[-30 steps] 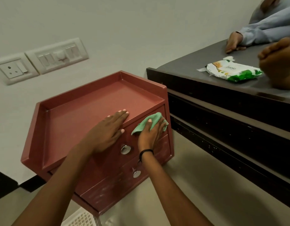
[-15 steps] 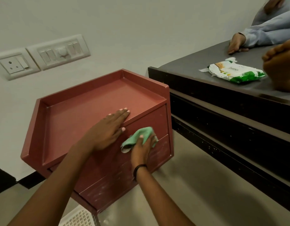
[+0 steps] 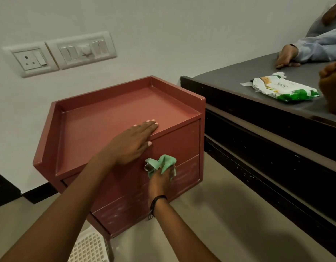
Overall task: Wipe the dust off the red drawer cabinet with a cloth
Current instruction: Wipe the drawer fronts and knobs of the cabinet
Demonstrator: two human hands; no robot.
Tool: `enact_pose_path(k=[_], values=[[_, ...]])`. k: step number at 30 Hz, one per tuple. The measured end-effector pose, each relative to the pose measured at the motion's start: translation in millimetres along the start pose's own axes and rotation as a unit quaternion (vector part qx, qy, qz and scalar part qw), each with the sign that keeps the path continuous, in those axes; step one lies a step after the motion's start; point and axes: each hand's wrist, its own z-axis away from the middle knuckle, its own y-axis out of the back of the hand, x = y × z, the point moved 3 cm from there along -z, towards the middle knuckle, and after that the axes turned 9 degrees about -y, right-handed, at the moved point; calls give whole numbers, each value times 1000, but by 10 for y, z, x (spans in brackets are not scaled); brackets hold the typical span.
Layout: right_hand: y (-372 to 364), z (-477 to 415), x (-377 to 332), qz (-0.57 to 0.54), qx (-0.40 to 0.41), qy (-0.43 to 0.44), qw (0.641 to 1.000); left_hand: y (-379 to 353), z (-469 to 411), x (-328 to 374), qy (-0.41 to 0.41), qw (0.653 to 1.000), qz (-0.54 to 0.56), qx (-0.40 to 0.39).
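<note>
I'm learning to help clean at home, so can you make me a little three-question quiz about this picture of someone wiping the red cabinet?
1. True or false: the left hand holds the cloth.
2. Which part of the cabinet is the right hand wiping? A) the top B) the drawer fronts C) the back
3. Fill in: the pack of wipes lies on the ____.

Key:
1. False. The left hand lies flat on the cabinet's top edge; the right hand grips the cloth.
2. B. The cloth is pressed to the front, beside the knob.
3. Bed.
</note>
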Motion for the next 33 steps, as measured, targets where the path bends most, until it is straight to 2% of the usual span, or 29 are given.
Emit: enact_pose_path(k=[2, 6, 9, 12, 17, 20, 26, 33], values=[[110, -104, -177, -18, 21, 13, 1000, 2, -1, 0, -2, 1000, -1, -1], [431, -434, -825, 21, 86, 93, 992, 5, -6, 18, 1, 1000, -2, 2], [487, -542, -1044, 11, 96, 76, 992, 10, -9, 17, 3, 1000, -8, 8], [390, -390, -918, 18, 95, 113, 989, 0, -9, 25, 5, 1000, -13, 7], [-5, 108, -553, 58, 42, 201, 977, -3, -18, 33, 3, 1000, -20, 11], [51, 66, -630, 55, 33, 205, 977, 9, 1, 49, -1, 1000, -25, 11], [406, -344, -1148, 45, 102, 167, 980, 8, 10, 68, 3, 999, -32, 14], [-64, 359, -264, 110, 63, 278, 952, 4, -7, 66, 7, 1000, -24, 11]])
